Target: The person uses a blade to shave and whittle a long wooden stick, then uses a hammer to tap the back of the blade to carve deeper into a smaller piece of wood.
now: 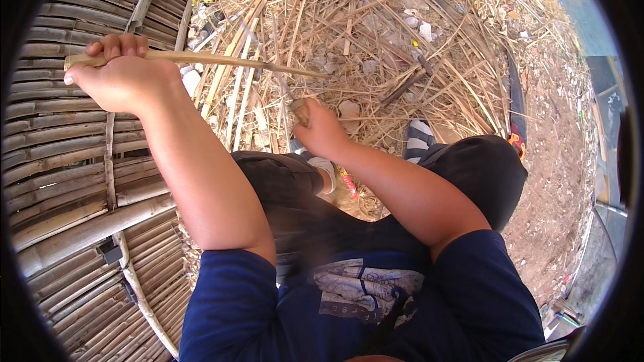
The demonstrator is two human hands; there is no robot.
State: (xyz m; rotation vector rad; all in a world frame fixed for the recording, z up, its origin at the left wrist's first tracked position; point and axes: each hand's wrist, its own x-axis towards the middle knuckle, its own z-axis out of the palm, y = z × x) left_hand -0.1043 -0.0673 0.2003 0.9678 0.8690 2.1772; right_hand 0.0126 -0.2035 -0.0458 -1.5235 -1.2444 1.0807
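1. Upper garment: navy-blue, short-sleeved fabric T-shirt (295, 322), creased across the torso.
2. Sleeves: left sleeve (231, 302) and right sleeve (493, 271) are plain navy, loose-cut, with straight hems ending above the elbows.
3. Marking: a pale grey and beige printed panel (365, 288) with dark lines and small lettering sits on the shirt front.
4. Legwear: black, loose fabric trousers (493, 167).
5. Footwear: the right foot shows dark footwear with light grey bands (418, 139); the left shows light-coloured footwear (327, 171), partly hidden.
6. Hands: left hand (124, 80) and right hand (323, 133) are bare, as are both forearms.
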